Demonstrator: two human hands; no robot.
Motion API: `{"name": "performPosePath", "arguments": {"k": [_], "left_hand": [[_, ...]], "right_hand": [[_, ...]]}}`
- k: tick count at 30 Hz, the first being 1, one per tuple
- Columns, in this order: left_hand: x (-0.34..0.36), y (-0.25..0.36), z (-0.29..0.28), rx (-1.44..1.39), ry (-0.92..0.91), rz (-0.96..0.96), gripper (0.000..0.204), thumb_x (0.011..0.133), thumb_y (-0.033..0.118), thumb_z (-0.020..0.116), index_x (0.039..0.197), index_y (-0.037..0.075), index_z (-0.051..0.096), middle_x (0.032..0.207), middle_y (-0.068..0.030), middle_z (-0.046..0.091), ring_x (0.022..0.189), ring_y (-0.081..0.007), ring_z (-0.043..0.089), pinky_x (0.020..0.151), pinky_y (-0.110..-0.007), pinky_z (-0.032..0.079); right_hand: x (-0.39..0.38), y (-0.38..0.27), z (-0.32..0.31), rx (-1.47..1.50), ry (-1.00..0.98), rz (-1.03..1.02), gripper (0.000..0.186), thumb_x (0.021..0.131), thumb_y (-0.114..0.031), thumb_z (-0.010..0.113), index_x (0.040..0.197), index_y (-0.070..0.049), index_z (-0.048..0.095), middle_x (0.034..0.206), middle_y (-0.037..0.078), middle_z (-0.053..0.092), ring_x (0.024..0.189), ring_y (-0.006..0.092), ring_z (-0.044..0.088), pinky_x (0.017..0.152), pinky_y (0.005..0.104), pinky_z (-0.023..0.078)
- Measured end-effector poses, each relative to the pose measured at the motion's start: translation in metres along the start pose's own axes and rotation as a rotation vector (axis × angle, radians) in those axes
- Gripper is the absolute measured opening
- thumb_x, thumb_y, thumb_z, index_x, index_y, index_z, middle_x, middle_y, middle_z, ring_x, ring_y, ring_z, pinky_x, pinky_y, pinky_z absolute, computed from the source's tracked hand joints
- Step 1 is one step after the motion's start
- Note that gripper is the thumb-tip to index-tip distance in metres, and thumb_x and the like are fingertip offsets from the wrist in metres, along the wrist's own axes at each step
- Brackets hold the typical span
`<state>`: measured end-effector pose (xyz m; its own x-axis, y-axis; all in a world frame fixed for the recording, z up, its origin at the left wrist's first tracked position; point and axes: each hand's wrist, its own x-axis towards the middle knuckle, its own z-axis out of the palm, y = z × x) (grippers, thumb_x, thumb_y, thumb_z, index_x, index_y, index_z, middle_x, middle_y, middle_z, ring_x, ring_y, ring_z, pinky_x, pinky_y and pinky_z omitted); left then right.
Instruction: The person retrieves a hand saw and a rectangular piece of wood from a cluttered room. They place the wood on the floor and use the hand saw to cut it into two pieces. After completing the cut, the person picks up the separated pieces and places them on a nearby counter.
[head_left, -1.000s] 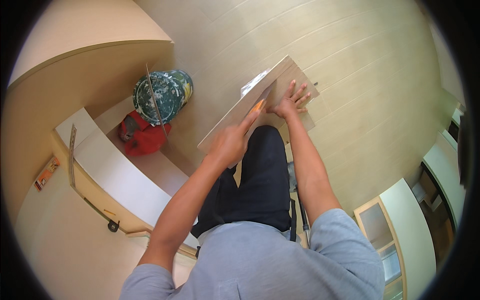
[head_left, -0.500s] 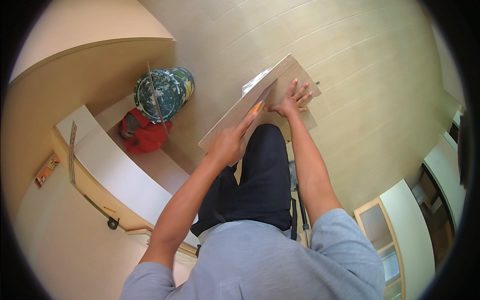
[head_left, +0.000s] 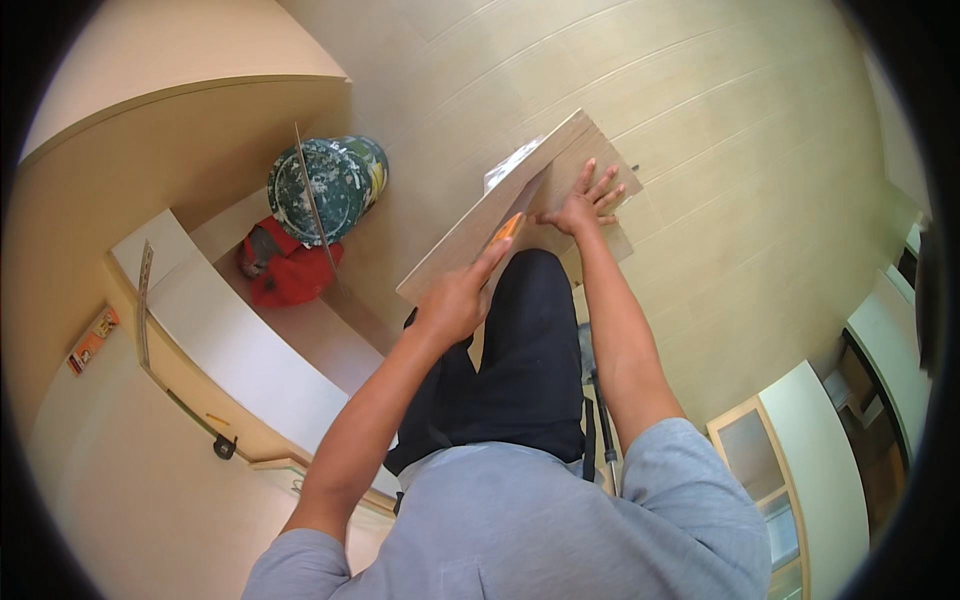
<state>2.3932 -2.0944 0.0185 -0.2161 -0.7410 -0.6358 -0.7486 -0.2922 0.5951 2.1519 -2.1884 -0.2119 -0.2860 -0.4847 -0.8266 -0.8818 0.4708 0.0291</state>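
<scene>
A wood-grain board lies slanted in front of my knees. My left hand is closed round the orange handle of a handsaw. Its grey blade runs away from me along the board, and its edge against the wood is hard to make out. Pressed flat on the board's right part, my right hand has its fingers spread and grips nothing. Shiny white material pokes out past the board's far edge.
At left stands a paint-spattered green bucket with a thin metal strip across it. Beside it lies a red cloth. A tape measure rests on the left surface. Glass-fronted cabinet doors are at lower right.
My left hand has drawn the handsaw a little back toward me, so its orange handle sits lower. My right hand stays in place on the board.
</scene>
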Motion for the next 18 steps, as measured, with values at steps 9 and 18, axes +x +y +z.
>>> {"name": "performPosePath", "arguments": {"k": [9,18], "left_hand": [[0.037,-0.023,0.022,-0.061,0.009,0.11,0.074,0.097,0.002,0.061,0.164,0.029,0.046,0.099,-0.0231,0.073,0.09,-0.0457,0.07,0.078,-0.056,0.053],[0.053,-0.01,0.009,-0.054,-0.027,0.128,0.074,0.096,0.002,0.062,0.163,0.027,0.046,0.095,-0.0251,0.073,0.091,-0.0476,0.071,0.08,-0.058,0.053]], "right_hand": [[-0.002,-0.001,-0.006,0.01,0.018,-0.02,0.186,0.047,-0.063,0.106,0.17,-0.027,-0.03,0.173,0.017,-0.042,0.159,0.0508,-0.035,0.119,0.0869,0.008],[0.004,0.015,-0.002,0.066,0.071,-0.074,0.183,0.047,-0.064,0.105,0.171,-0.03,-0.025,0.174,0.015,-0.041,0.16,0.0501,-0.033,0.12,0.0853,0.014]]}}
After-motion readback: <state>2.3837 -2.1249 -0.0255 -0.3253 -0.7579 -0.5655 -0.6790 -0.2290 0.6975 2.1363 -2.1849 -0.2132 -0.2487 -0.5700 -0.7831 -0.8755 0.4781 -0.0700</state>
